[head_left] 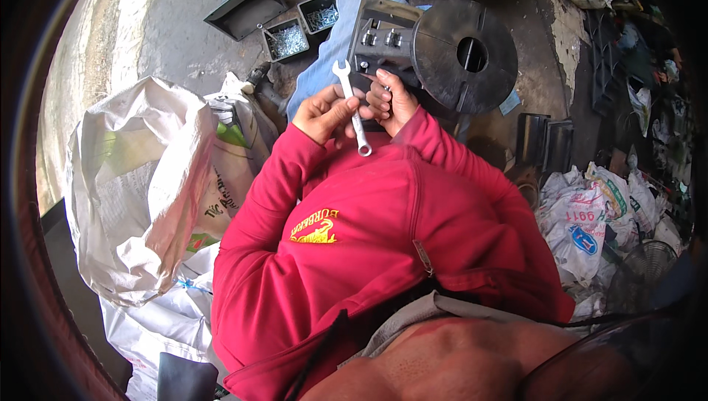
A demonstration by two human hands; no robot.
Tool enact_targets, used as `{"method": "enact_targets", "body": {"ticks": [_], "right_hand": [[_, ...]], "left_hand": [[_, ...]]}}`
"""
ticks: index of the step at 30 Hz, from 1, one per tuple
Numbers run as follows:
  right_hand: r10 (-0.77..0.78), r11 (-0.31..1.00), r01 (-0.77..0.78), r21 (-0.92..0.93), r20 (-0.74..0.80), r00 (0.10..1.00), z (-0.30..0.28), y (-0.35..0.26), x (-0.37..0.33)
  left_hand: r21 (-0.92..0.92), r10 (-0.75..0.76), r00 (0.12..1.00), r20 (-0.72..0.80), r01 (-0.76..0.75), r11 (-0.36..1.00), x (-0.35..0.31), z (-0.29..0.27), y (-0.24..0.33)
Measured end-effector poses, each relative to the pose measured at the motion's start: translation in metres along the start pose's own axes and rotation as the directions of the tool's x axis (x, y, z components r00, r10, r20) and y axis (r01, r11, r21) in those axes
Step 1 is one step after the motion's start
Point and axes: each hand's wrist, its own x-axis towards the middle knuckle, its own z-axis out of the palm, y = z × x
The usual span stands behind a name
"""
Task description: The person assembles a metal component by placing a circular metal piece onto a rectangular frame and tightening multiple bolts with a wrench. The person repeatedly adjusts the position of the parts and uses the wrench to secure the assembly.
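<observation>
A silver combination wrench [360, 134] slants between my hands, its open jaw pointing away and its ring end toward me. My left hand [324, 112] is closed around its middle. Beside it, my right hand [393, 99] has its fingers curled in and the thumb raised; whatever they may pinch is too small or hidden. Just beyond both hands lies a black part with a slotted round disc [436, 47] and a rectangular frame [380, 9]. Metal bolts [393, 37] stand on its bracket. A blue cloth [333, 51] is spread beneath it.
Two small black bins of screws [287, 41] [321, 18] sit beyond the cloth, near a larger dark tray [247, 12]. An open white sack [133, 194] stands at my left. Plastic bags [575, 217] and a round wire grille [643, 268] lie at right.
</observation>
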Motion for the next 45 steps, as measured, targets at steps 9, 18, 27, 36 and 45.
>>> {"method": "enact_targets", "body": {"ticks": [9,18,27,36,45], "right_hand": [[0.124,0.984,-0.136,0.116,0.105,0.987,0.016,-0.007,-0.018],[0.17,0.972,-0.187,0.139,0.125,0.977,-0.013,-0.002,-0.002],[0.003,0.985,0.015,0.172,-0.102,0.995,0.002,0.005,0.0],[-0.046,0.992,0.044,0.12,0.013,0.999,-0.002,0.006,0.005],[0.116,0.985,-0.108,0.135,-0.051,0.992,0.009,-0.003,-0.009]], "left_hand": [[-0.081,-0.165,0.976,0.144,0.178,0.981,0.035,0.011,-0.014],[-0.241,-0.206,0.975,0.08,0.219,0.945,0.039,0.025,-0.021],[0.118,-0.282,0.959,-0.021,0.283,0.952,0.036,0.001,0.011],[0.27,-0.191,0.981,0.032,0.175,0.947,0.022,-0.016,0.016],[-0.058,-0.215,0.977,-0.007,0.214,0.975,0.039,0.022,-0.004]]}}
